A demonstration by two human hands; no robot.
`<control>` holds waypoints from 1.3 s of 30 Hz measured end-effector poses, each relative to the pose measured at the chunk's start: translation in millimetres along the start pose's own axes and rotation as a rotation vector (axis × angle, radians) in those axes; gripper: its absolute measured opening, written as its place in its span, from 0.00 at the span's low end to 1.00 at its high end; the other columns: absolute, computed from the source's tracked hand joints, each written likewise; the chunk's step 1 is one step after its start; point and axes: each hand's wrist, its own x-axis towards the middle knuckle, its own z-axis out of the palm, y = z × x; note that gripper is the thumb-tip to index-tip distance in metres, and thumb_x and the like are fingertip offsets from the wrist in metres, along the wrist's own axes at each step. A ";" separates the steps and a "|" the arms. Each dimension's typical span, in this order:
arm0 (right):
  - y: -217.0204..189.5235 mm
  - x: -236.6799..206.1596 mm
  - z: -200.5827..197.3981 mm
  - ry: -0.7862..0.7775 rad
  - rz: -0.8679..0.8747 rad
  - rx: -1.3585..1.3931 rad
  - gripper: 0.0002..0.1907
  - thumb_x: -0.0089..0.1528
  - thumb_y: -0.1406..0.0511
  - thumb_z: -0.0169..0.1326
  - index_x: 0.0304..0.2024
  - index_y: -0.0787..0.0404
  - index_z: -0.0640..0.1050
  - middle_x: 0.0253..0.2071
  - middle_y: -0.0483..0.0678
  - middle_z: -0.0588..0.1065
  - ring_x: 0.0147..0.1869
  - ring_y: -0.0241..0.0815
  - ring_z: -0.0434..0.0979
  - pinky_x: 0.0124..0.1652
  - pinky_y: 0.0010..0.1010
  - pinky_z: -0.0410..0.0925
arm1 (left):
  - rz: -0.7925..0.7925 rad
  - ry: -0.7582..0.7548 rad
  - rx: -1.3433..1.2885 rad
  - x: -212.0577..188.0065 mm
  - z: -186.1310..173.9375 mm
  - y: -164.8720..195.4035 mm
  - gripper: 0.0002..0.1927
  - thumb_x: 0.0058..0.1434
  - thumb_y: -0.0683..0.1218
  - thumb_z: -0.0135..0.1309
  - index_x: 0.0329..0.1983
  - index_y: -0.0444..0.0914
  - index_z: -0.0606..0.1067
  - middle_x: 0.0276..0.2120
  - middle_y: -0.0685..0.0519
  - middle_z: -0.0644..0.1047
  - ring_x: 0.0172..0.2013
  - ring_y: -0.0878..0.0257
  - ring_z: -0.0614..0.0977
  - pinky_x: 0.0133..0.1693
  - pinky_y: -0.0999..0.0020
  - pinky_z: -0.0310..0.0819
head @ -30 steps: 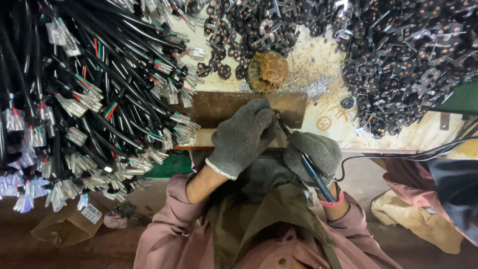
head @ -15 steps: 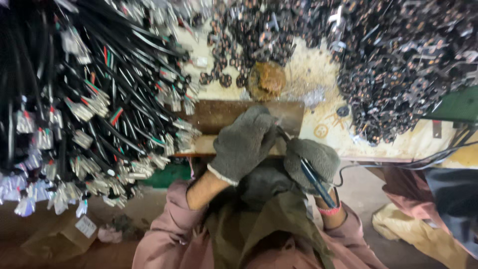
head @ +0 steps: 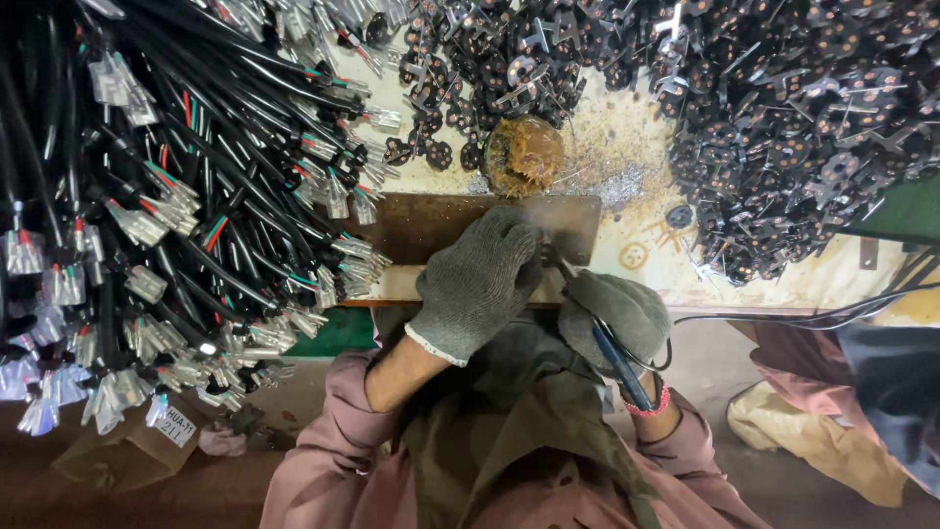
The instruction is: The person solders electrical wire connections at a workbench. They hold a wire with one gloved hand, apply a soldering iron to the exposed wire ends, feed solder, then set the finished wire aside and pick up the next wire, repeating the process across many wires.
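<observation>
The person sits close against the near edge of a worn, cream-coloured workbench (head: 646,220), both hands in grey knitted gloves. The left hand (head: 480,279) lies palm down over a brown, rusty metal plate (head: 431,223) that sits flat on the bench, the fingers curled and pressed onto something small at the plate's near right part; what lies under the fingers is hidden, so whether they pinch a piece I cannot tell. The right hand (head: 617,313), just to the right and a little nearer, is clenched around a blue-handled soldering iron (head: 619,360), its handle running back toward the wrist and its thin metal tip angled up and left, meeting the spot just beside the left fingertips. A faint wisp of pale smoke hangs there. A red band circles the right wrist.

Just beyond the plate stands a round, crusted brown lump of flux (head: 523,155), with grey solder crumbs scattered to its right. Far and to the right, a large heap of small black round plug pieces with metal prongs (head: 783,118) spreads over the bench; more of them lie at the far middle. The whole left side is filled with a thick bundle of black cables (head: 166,196), their red and green cores ending in silvery crimped terminals that point toward the plate. The person's pink sleeves and olive apron fill the near foreground.
</observation>
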 end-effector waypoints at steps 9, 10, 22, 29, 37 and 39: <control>6.6 4.0 3.7 -0.028 0.000 0.066 0.15 0.56 0.66 0.68 0.43 0.63 0.79 0.35 0.53 0.80 0.38 0.52 0.83 0.39 0.36 0.74 | -0.026 -0.051 -0.059 5.3 -6.8 -1.4 0.09 0.59 0.46 0.59 0.40 0.43 0.73 0.47 0.51 0.75 0.44 0.51 0.80 0.38 0.54 0.76; 7.2 2.5 4.9 -0.014 -0.004 0.054 0.15 0.56 0.66 0.68 0.43 0.63 0.79 0.35 0.53 0.80 0.38 0.52 0.83 0.39 0.36 0.74 | -0.036 -0.071 -0.062 4.4 -7.3 -0.4 0.09 0.58 0.46 0.59 0.40 0.43 0.73 0.46 0.50 0.74 0.45 0.50 0.80 0.38 0.54 0.76; 7.4 -4.7 12.3 0.051 0.025 0.047 0.15 0.58 0.65 0.66 0.44 0.64 0.78 0.38 0.52 0.79 0.40 0.50 0.82 0.42 0.35 0.74 | -0.018 -0.066 -0.042 5.3 -8.4 -1.1 0.10 0.58 0.47 0.59 0.41 0.42 0.73 0.48 0.50 0.74 0.46 0.51 0.80 0.35 0.54 0.77; 7.2 6.1 3.5 -0.007 0.061 0.064 0.15 0.60 0.65 0.66 0.45 0.64 0.78 0.39 0.52 0.79 0.42 0.49 0.81 0.43 0.34 0.74 | -0.010 -0.056 -0.039 13.9 -11.4 -2.6 0.11 0.56 0.47 0.60 0.40 0.43 0.73 0.45 0.51 0.74 0.41 0.51 0.81 0.33 0.55 0.76; 5.6 15.6 -1.7 -0.031 0.073 0.074 0.15 0.61 0.65 0.65 0.47 0.65 0.77 0.41 0.52 0.78 0.43 0.48 0.81 0.45 0.33 0.73 | 0.026 0.046 -0.005 18.5 -14.8 2.9 0.10 0.57 0.45 0.61 0.38 0.44 0.73 0.44 0.53 0.75 0.39 0.54 0.81 0.33 0.57 0.76; 5.6 14.4 -3.7 -0.031 0.069 0.074 0.15 0.62 0.65 0.64 0.47 0.65 0.77 0.42 0.52 0.78 0.44 0.48 0.80 0.45 0.33 0.73 | 0.027 0.052 0.002 17.6 -14.4 2.2 0.10 0.57 0.45 0.61 0.38 0.44 0.72 0.44 0.53 0.75 0.38 0.54 0.81 0.33 0.57 0.76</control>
